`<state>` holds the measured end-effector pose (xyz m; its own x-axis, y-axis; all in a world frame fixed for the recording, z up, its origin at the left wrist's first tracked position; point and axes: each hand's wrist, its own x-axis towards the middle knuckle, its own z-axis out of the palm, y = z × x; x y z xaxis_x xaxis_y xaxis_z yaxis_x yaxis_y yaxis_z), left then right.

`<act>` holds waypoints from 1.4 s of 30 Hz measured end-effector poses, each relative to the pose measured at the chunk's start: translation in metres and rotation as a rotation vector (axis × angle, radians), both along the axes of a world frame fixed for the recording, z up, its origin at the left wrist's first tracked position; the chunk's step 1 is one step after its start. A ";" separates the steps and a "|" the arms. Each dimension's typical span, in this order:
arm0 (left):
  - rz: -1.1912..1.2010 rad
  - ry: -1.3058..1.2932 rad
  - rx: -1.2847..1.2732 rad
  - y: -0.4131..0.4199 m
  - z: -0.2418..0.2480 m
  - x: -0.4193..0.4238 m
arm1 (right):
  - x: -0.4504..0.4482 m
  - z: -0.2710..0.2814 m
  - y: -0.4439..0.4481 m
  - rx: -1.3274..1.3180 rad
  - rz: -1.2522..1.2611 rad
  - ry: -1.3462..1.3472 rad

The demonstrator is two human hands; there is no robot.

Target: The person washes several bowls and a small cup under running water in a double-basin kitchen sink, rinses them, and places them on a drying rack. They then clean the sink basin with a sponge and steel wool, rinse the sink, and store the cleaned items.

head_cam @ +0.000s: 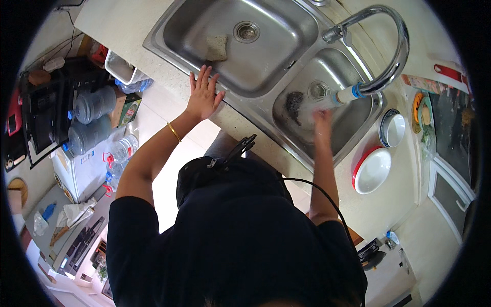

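My left hand (205, 92) rests with its fingers spread on the near edge of the stainless steel double sink (261, 109); a gold bangle is on that wrist. My right hand (322, 117), blurred, is over the smaller right basin, just below the nozzle of the chrome faucet (401, 57). Water seems to run from the nozzle. Whether the right hand holds anything cannot be made out. A dark, wet scouring pad or similar clump (294, 105) lies in the same basin, left of the drain. In the larger basin lies a beige sponge or cloth (217, 48) near its drain.
White bowls (394, 130) and a red-rimmed white basin (373, 171) stand on the counter right of the sink. Large water bottles (96, 104) and a white plastic basket (122, 69) are at the left. A black cable (322, 190) runs beside my right arm.
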<state>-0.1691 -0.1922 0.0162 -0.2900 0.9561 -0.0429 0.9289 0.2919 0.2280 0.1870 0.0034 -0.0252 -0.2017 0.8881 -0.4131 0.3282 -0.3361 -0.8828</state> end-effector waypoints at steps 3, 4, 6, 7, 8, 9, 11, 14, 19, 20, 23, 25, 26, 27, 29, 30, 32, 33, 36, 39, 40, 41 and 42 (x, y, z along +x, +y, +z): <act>0.011 -0.022 -0.014 0.000 0.004 0.001 | -0.008 0.114 0.023 0.212 0.040 0.043; 0.031 -0.051 -0.006 0.002 0.003 0.002 | -0.025 0.148 0.023 0.280 0.056 0.149; 0.007 -0.100 0.013 0.009 0.000 0.004 | -0.047 0.172 0.021 0.347 0.164 0.114; -0.009 -0.127 0.024 0.015 -0.002 0.005 | -0.055 0.177 0.019 0.381 0.216 0.094; 0.022 -0.166 0.059 0.022 -0.002 0.011 | -0.060 0.177 0.018 0.400 0.217 0.078; 0.030 -0.152 0.035 0.028 0.001 0.016 | -0.065 0.175 0.017 0.387 0.217 0.088; 0.041 -0.125 -0.021 0.033 0.007 0.021 | -0.075 0.172 0.013 0.354 0.214 0.107; 0.005 -0.110 0.085 0.029 0.002 0.018 | -0.105 0.175 0.013 0.313 0.243 0.125; -0.014 -0.123 0.085 0.033 0.003 0.017 | -0.157 0.159 0.022 0.456 0.276 0.046; -0.017 -0.130 0.075 0.033 0.004 0.017 | -0.165 0.157 0.024 0.506 0.293 -0.003; -0.023 -0.143 0.084 0.032 0.002 0.016 | -0.179 0.150 0.023 0.609 0.268 -0.051; -0.022 -0.152 0.100 0.031 0.001 0.015 | -0.184 0.150 0.022 0.640 0.253 -0.089; -0.020 -0.161 0.105 0.031 0.002 0.015 | -0.185 0.155 0.021 0.644 0.260 -0.132; -0.018 -0.170 0.110 0.030 0.003 0.015 | -0.186 0.158 0.020 0.649 0.265 -0.175; -0.015 -0.176 0.110 0.030 0.002 0.015 | -0.183 0.154 0.022 0.674 0.279 -0.153; -0.016 -0.178 0.111 0.030 0.002 0.015 | -0.182 0.153 0.023 0.687 0.284 -0.142; -0.015 -0.181 0.113 0.030 0.003 0.015 | -0.185 0.153 0.022 0.674 0.260 -0.108; -0.015 -0.183 0.113 0.030 0.003 0.015 | -0.185 0.153 0.021 0.667 0.247 -0.093; -0.019 -0.173 0.119 0.030 0.003 0.015 | -0.186 0.153 0.021 0.611 0.252 -0.036; -0.031 -0.159 0.161 0.029 0.000 0.015 | -0.189 0.154 0.020 0.619 0.248 -0.014; -0.031 -0.158 0.156 0.029 -0.001 0.015 | -0.189 0.154 0.019 0.617 0.247 0.001; -0.032 -0.156 0.153 0.029 0.000 0.015 | -0.190 0.154 0.019 0.616 0.244 0.016; -0.033 -0.154 0.149 0.030 0.000 0.015 | -0.191 0.154 0.020 0.615 0.242 0.031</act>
<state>-0.1544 -0.1626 0.0165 -0.2593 0.9640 0.0583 0.8884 0.2144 0.4060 -0.0037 0.0231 0.1290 -0.4289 0.8884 0.1636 0.3028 0.3120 -0.9005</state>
